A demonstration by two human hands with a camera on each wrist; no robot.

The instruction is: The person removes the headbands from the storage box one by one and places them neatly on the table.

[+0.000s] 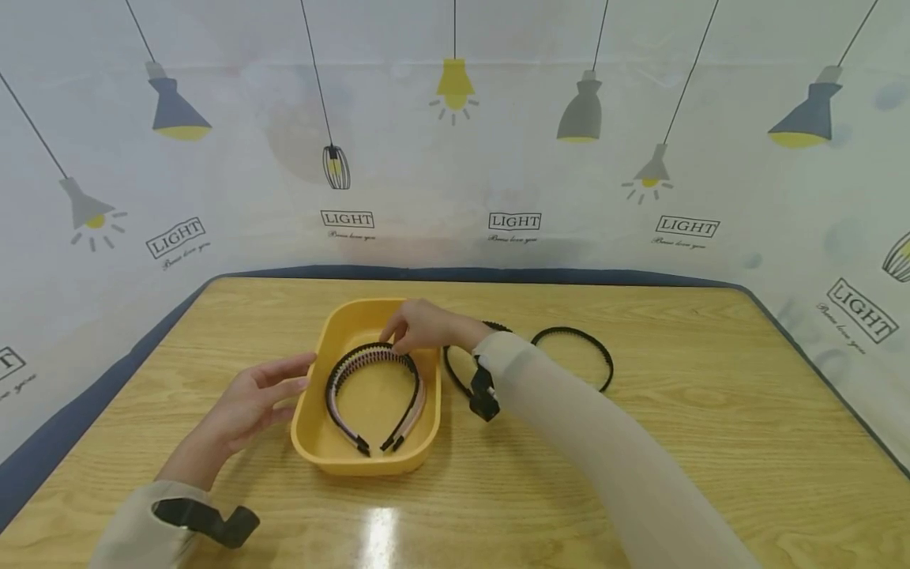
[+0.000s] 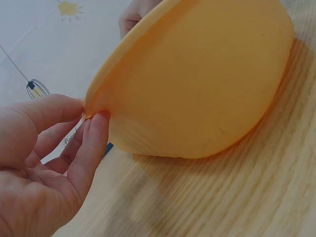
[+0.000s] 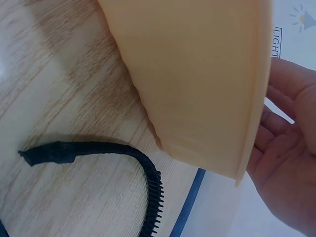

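A yellow plastic basin [image 1: 306,438] stands on the wooden table, left of the middle. Inside it lie several headbands, nested together, with a black toothed headband [image 1: 415,378] uppermost and pinkish bands showing beneath. My left hand [image 1: 245,407] pinches the basin's rim at its left side; the left wrist view shows the fingers [image 2: 94,136] above and below the lip. Reaching over the right wall, my right hand [image 1: 421,324] has thumb and forefinger at the top of the black headband's arch and grips it there. Its fingertips are hidden behind the basin wall in the right wrist view.
Right of the basin, a black headband [image 1: 455,378] lies on the table, partly covered by the right forearm. Another black headband [image 1: 610,363] lies farther right. The table [image 1: 711,411] ends against a printed backdrop [image 1: 426,190] at the far edge.
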